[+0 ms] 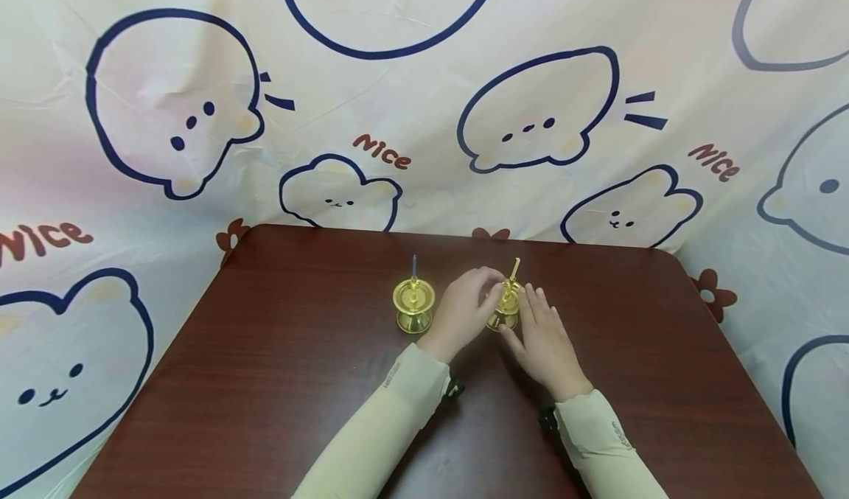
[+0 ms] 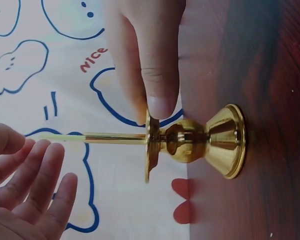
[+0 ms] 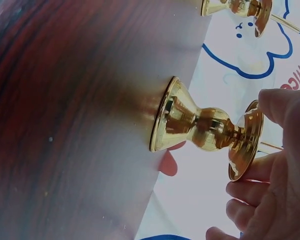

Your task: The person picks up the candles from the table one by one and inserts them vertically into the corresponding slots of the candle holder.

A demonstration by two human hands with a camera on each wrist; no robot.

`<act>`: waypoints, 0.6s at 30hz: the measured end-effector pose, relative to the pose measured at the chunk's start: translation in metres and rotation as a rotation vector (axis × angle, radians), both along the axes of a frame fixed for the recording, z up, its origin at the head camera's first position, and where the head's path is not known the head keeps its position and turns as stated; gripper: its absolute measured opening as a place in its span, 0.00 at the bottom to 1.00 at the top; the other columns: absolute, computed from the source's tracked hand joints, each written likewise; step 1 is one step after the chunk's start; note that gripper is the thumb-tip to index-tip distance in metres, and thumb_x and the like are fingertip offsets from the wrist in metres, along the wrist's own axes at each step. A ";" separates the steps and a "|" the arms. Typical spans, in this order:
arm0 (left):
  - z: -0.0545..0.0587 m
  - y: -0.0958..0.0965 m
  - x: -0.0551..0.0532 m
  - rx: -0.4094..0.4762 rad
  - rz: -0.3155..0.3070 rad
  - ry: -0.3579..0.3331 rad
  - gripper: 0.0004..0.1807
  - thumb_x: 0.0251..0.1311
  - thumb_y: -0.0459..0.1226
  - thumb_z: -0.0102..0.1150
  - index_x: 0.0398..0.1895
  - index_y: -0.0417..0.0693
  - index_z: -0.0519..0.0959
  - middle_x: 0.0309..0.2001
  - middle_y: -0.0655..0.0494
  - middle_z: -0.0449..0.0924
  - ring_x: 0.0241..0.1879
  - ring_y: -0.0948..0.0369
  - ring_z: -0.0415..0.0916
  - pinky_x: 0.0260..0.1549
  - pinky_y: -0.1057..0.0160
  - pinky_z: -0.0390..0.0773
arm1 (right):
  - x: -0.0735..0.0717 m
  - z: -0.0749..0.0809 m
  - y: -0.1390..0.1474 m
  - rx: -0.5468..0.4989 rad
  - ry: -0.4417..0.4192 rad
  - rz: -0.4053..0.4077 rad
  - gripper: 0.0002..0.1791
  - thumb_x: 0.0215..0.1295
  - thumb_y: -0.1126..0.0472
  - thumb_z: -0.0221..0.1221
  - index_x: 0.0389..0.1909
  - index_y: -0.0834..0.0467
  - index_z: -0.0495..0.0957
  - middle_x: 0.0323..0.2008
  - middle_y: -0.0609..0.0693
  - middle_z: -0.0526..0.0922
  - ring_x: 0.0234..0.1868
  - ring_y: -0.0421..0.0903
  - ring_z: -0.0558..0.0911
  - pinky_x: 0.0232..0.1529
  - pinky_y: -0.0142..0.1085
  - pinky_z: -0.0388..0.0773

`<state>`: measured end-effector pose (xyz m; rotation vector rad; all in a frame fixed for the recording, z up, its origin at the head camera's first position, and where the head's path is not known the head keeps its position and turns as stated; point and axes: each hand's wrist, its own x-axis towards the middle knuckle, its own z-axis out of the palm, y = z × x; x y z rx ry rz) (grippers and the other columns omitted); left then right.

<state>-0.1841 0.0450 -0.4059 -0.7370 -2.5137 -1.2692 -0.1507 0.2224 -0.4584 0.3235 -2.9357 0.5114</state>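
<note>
A gold candlestick [image 3: 210, 130] with a flared foot, round knob and dish stands upright on the table. A thin pale yellow candle [image 1: 516, 267] rises from its stem. My right hand [image 1: 549, 344] holds the dish [image 3: 247, 140], thumb [image 3: 275, 106] on its rim and fingers at the opposite edge. My left hand [image 1: 464, 311] is raised beside the candle, fingers loosely bent; in the left wrist view its fingertips [image 2: 52, 152] overlap the candle's upper end. To the left stands a second gold candlestick [image 1: 414, 307] with a blue candle [image 1: 414, 267], untouched.
Both candlesticks stand on a dark reddish-brown table [image 1: 278, 396], toward its far side. A pale cloth [image 1: 424, 93] with cartoon drawings hangs behind the table and along both sides. Light sleeves [image 1: 391, 403] cover both arms.
</note>
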 end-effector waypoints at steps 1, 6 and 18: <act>0.000 -0.002 0.002 -0.003 -0.004 0.009 0.11 0.75 0.40 0.54 0.51 0.46 0.82 0.48 0.53 0.85 0.47 0.58 0.81 0.49 0.59 0.81 | 0.000 0.000 0.000 -0.002 0.006 0.001 0.41 0.74 0.49 0.58 0.75 0.71 0.56 0.76 0.69 0.55 0.77 0.66 0.52 0.71 0.65 0.54; 0.002 -0.010 0.011 -0.029 -0.011 0.048 0.10 0.73 0.37 0.57 0.50 0.43 0.82 0.48 0.51 0.85 0.49 0.55 0.82 0.52 0.55 0.80 | -0.001 -0.002 0.000 -0.011 0.009 -0.001 0.41 0.73 0.49 0.59 0.75 0.71 0.57 0.76 0.69 0.56 0.77 0.66 0.53 0.71 0.65 0.55; 0.004 -0.027 0.028 -0.153 -0.034 0.089 0.09 0.72 0.38 0.57 0.47 0.45 0.83 0.44 0.54 0.85 0.45 0.59 0.82 0.47 0.59 0.82 | 0.001 -0.002 0.006 -0.029 0.064 0.015 0.41 0.74 0.50 0.58 0.74 0.72 0.57 0.74 0.70 0.60 0.75 0.67 0.58 0.70 0.63 0.59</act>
